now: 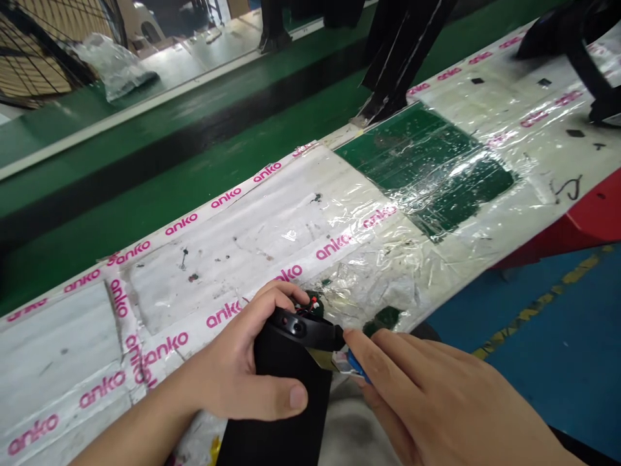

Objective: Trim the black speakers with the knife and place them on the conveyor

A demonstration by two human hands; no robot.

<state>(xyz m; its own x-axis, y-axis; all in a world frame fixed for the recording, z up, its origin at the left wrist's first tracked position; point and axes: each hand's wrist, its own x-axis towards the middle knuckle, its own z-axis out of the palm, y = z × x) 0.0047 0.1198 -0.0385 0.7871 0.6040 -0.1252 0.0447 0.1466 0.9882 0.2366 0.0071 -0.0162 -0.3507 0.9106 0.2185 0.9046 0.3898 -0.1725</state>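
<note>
Our left hand (242,372) clamps fingers round the black housing (310,331); our right hand (422,395) pinches a blue tool (357,367), which, slipping, could snag the twelve-o'clock red wires (314,301).

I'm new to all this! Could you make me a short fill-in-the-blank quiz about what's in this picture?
1. The left grip is on a curved plastic part whose color is ____.
2. The right grip holds a small item colored white and ____.
3. The pink lettering on the work surface repeats the word ____.
4. The worn stripe on the blue floor is ____.

Missing words: black; blue; anko; yellow.
</note>
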